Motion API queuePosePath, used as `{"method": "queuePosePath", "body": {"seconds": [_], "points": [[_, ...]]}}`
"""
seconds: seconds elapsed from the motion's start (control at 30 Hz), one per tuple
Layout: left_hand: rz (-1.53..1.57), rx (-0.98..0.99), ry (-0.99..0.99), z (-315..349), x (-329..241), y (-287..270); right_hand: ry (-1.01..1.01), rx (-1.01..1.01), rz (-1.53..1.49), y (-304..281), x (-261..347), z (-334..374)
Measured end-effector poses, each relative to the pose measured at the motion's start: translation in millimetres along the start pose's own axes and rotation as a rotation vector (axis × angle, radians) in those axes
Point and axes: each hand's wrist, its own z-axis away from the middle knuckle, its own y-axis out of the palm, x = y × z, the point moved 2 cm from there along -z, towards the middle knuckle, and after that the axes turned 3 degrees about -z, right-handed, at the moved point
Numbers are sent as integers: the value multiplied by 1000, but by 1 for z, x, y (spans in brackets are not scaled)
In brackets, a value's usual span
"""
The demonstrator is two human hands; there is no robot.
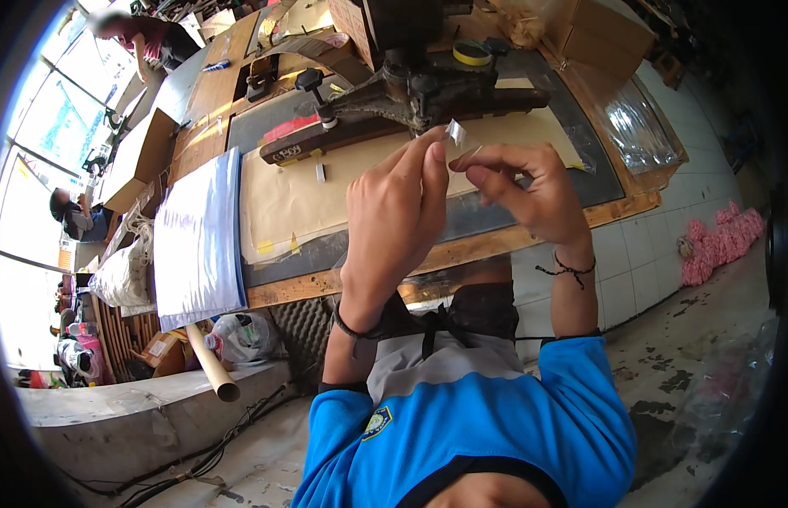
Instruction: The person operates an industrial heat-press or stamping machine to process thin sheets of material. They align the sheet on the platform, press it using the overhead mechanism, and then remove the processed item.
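My left hand is raised over the near part of the bench, its thumb and forefinger closed on a small shiny strip of clear film. Close to its right is my right hand, with thumb and curled forefinger drawn together near the left fingertips. Whatever those right fingers hold is too small to make out. Beneath both hands lies a tan paper sheet with small yellow tape marks, on a dark board. One small whitish strip rests on that sheet. Beyond my fingers stands a dark metal press with a long bar.
Left of the sheet is a stack of bluish plastic sheets. A yellow tape roll sits behind the bar, and a cardboard box at the far right. A cardboard tube juts out below the bench. Two people are at the far left.
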Motion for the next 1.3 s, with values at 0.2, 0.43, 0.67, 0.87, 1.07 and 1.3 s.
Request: {"method": "queuePosePath", "body": {"seconds": [0.2, 0.43, 0.67, 0.87, 1.07, 1.3], "points": [[151, -17, -51, -1, 11, 4, 42, -22, -39, -1, -5, 0], [176, -96, 8, -2, 14, 3, 59, -16, -20, 0, -6, -3], [325, 50, -154, 2, 25, -5, 71, -22, 3, -3, -5, -5], [363, 226, -322, 9, 38, -12, -22, -110, -106, 1, -15, -10], [287, 214, -248, 5, 30, -11, 39, -76, 86, 4, -2, -21], [315, 286, -271, 1, 30, -15, 65, -96, 25, -8, -4, -28]]}}
